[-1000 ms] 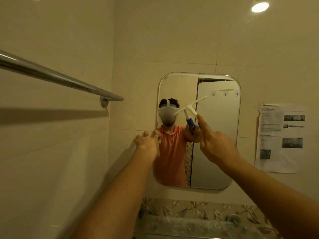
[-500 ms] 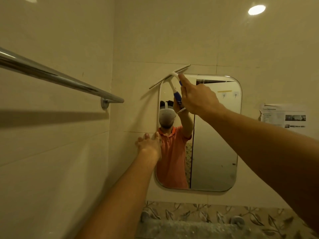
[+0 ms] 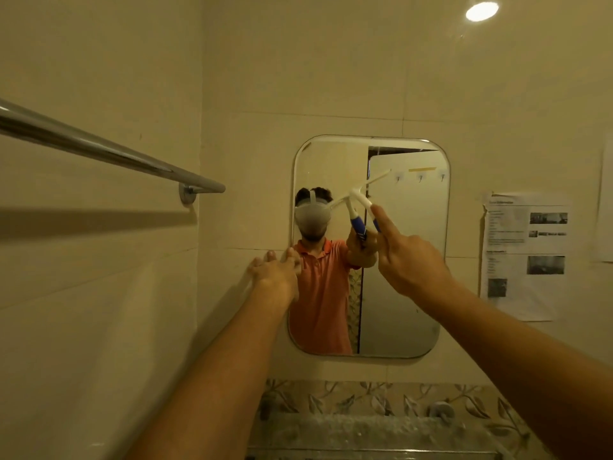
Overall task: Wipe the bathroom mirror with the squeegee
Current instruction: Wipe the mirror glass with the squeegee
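- left hand [image 3: 275, 273] and right hand [image 3: 411, 263] bare, forearms [image 3: 232, 360] uncovered
- reflected: orange short-sleeved collared shirt [image 3: 320, 293]
- grey headset [image 3: 311, 220], white strap [image 3: 312, 195] over the top

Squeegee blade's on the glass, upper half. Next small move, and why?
Probably pull the squeegee downward: the right hand grips its handle, the blade lies tilted against the upper mirror, much glass lies below, and the left hand rests at the mirror's left edge.

Squeegee [image 3: 360, 195] lower, at mid mirror [image 3: 401, 293]
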